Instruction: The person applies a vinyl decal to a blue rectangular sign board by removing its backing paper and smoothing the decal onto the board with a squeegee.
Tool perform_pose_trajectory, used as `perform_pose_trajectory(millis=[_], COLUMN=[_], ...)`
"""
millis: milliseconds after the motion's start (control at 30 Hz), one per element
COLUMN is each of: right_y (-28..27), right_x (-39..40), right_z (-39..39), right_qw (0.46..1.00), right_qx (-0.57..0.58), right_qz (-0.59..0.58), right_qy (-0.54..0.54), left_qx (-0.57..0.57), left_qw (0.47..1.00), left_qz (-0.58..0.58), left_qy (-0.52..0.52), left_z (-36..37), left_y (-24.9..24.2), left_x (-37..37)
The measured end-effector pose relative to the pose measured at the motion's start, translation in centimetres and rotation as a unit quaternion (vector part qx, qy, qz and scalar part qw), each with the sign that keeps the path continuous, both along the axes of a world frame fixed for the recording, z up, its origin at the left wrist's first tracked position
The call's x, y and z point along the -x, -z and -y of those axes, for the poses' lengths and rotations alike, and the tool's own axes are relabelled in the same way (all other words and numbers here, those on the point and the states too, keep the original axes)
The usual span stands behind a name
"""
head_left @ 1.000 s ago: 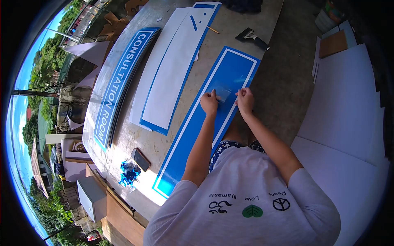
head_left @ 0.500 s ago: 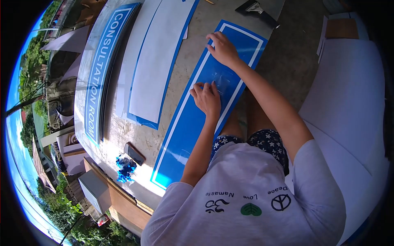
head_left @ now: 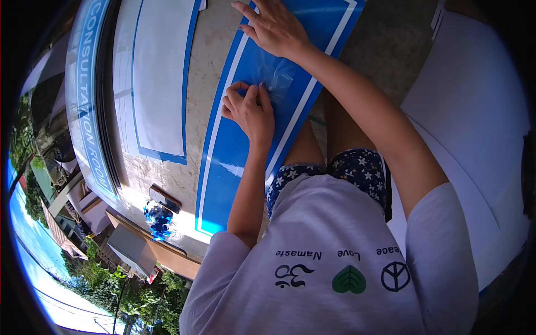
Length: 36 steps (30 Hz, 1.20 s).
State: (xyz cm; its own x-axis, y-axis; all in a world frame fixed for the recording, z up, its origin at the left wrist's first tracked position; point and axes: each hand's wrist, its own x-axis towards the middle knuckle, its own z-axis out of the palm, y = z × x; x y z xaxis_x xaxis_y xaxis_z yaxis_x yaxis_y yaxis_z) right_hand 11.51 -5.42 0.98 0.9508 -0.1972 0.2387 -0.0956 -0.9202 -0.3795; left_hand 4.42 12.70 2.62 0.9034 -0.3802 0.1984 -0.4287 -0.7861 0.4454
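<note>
A long blue sign panel (head_left: pixel 234 142) with a white border line lies in front of me along the table edge. My left hand (head_left: pixel 249 111) rests on its middle with fingers curled and thumb and forefinger pinched together. Just beyond those fingertips is a wrinkled, shiny patch of clear film (head_left: pixel 279 78) on the blue surface; whether the pinch holds its edge I cannot make out. Farther up the panel, my right hand (head_left: pixel 274 28) lies with its fingers spread, the fingertips over the panel's left border.
Left of the panel lies a white sheet with blue edges (head_left: pixel 162 78). Beyond it is a stack of blue "CONSULTATION ROOM" signs (head_left: pixel 86 84). A phone (head_left: pixel 165 199) and blue-and-white scraps (head_left: pixel 158 219) sit near the table's lower edge. Large white sheets (head_left: pixel 463 123) are at my right.
The view has shifted, so the table things sit farther left and up. My right hand has opened its fingers wider on the panel. My left hand stays pinched by the film.
</note>
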Motion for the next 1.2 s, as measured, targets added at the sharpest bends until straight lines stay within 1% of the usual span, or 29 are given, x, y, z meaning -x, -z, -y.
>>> perform_pose_trajectory(millis=[100,233,333,500,567,667,933,1067,1200], right_y=[0.7,0.9,1.0,0.8,0.4,1.1,0.6,0.4,0.5], right_x=[-0.2,-0.3,-0.3,-0.4,-0.3,-0.5,-0.4,-0.4,-0.4], right_z=[-0.4,-0.5,-0.4,-0.2,-0.3,-0.4,-0.3,-0.2,-0.2], right_qw=[1.0,1.0,1.0,1.0,1.0,0.999,0.999,1.0,0.999], right_qx=[0.004,0.001,0.005,0.004,0.009,0.034,0.03,0.023,0.032], right_qz=[0.003,0.004,0.005,0.015,-0.016,-0.005,-0.007,-0.007,0.006], right_qy=[0.004,0.007,0.011,0.012,0.017,0.021,0.018,0.016,0.02], left_qx=[-0.011,0.011,0.006,0.015,0.018,0.001,-0.029,-0.024,0.006], left_qw=[1.0,0.999,1.0,1.0,0.999,0.999,0.999,0.999,1.0], left_qz=[0.006,-0.03,-0.011,-0.022,-0.028,-0.037,-0.015,-0.017,-0.022], left_qy=[0.0,-0.028,-0.014,-0.003,0.001,0.017,0.023,0.018,0.016], left_z=[-0.5,-0.8,-1.0,-1.5,-1.9,-2.4,-3.3,-3.7,-4.1], left_y=[0.0,0.3,0.2,0.2,0.1,0.0,-0.1,-0.2,-0.1], left_x=[0.1,0.6,0.6,0.5,0.5,0.6,1.2,1.6,1.8])
